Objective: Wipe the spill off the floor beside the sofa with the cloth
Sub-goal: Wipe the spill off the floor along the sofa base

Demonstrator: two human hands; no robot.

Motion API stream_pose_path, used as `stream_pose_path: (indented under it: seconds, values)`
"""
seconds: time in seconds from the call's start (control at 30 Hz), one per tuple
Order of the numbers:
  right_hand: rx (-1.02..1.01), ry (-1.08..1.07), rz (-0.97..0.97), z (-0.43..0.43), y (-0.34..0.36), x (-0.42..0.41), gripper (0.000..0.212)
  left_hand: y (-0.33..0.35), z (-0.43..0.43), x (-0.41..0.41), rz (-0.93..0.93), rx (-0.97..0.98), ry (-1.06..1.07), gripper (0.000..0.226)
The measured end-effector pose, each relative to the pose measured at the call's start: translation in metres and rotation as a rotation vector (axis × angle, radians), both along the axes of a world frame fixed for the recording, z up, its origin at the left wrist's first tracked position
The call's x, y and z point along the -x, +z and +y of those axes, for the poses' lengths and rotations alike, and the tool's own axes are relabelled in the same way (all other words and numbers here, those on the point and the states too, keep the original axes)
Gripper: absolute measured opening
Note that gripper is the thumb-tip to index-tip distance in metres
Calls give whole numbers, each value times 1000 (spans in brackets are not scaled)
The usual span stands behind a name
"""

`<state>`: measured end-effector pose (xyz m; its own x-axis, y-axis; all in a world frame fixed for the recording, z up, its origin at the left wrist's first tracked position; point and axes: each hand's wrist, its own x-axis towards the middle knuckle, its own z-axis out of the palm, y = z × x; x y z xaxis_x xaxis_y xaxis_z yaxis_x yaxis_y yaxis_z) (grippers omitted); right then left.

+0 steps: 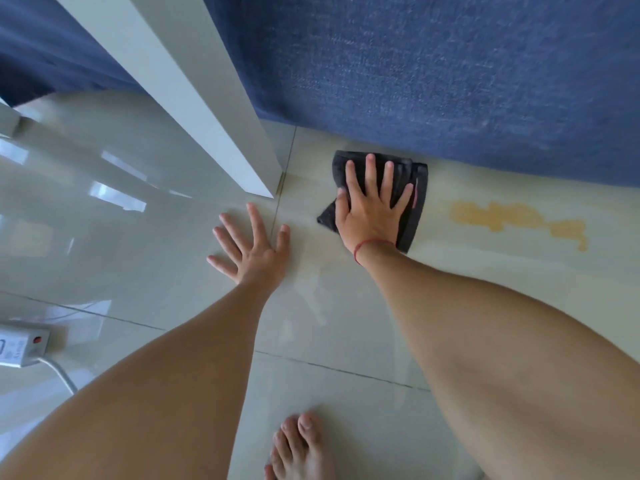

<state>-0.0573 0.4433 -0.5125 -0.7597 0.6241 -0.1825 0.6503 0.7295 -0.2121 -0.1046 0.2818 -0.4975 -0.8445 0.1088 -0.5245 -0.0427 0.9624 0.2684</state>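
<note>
A dark grey cloth (414, 206) lies flat on the pale tiled floor (346, 341), close to the blue sofa (450, 81). My right hand (372, 209) presses down on the cloth with fingers spread. A yellowish spill (512, 221) stretches across the floor to the right of the cloth, apart from it. My left hand (251, 249) rests flat on the bare tile to the left, fingers apart, holding nothing.
A white table leg (214, 109) slants down to the floor left of the cloth. A white power strip (20, 342) with a cable lies at the left edge. My bare foot (298, 448) stands at the bottom.
</note>
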Motion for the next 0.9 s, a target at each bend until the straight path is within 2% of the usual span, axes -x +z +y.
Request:
stream_pose_path:
  seconds: [0.17, 0.27, 0.33, 0.43, 0.5, 0.6, 0.67, 0.83, 0.9]
  values:
    - [27, 240, 39, -27, 3, 4, 51, -2, -1, 1, -18, 2, 7, 70]
    - [48, 386, 55, -35, 6, -26, 50, 3, 1, 3, -47, 33, 14, 70]
    - [63, 412, 62, -29, 6, -53, 50, 7, 5, -2, 24, 14, 51, 66]
    - [76, 354, 55, -13, 8, -93, 49, 14, 18, -32, 267, -93, 55, 56]
    - [66, 267, 15, 3, 9, -119, 50, 18, 31, -57, 326, -151, -70, 56]
    - [36, 127, -48, 40, 12, -152, 50, 14, 55, -65, 279, -137, -228, 55]
    - [46, 59, -79, 61, 12, -154, 50, 8, 68, -57, 186, -78, -224, 54]
    - [13, -155, -57, 69, 2, -103, 52, -7, 74, -51, 38, -15, -215, 55]
    - [-18, -141, -43, 65, -1, -80, 53, -10, 73, -48, 30, -3, -225, 55]
